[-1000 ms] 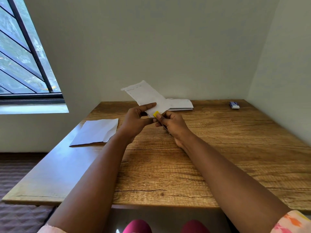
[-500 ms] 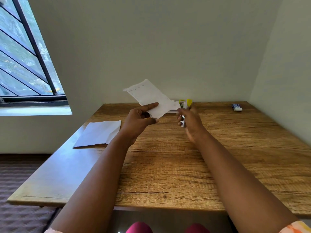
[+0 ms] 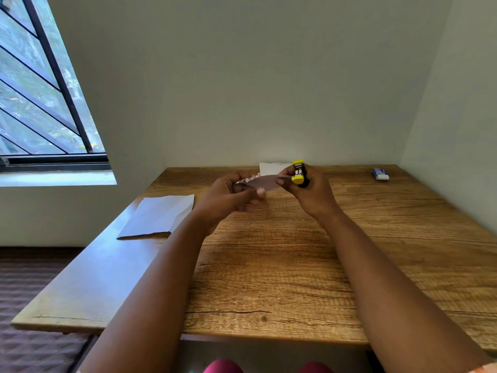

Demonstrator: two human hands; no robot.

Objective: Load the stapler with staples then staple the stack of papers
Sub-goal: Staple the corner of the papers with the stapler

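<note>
My left hand holds a small stack of white papers nearly flat above the middle of the wooden table. My right hand grips a small yellow and black stapler, its jaws facing me at the papers' right corner. Whether the corner sits between the jaws, I cannot tell. More white paper lies on the table behind the hands, by the wall.
A folded white sheet lies on the table's left side, near the edge. A small blue and white staple box sits at the far right corner. Walls close the table at the back and right; a window is at the left.
The held papers have tipped from upright and raised to nearly flat and lower. My right hand has brought the stapler back to the papers' right corner, after drawing away to the right.
</note>
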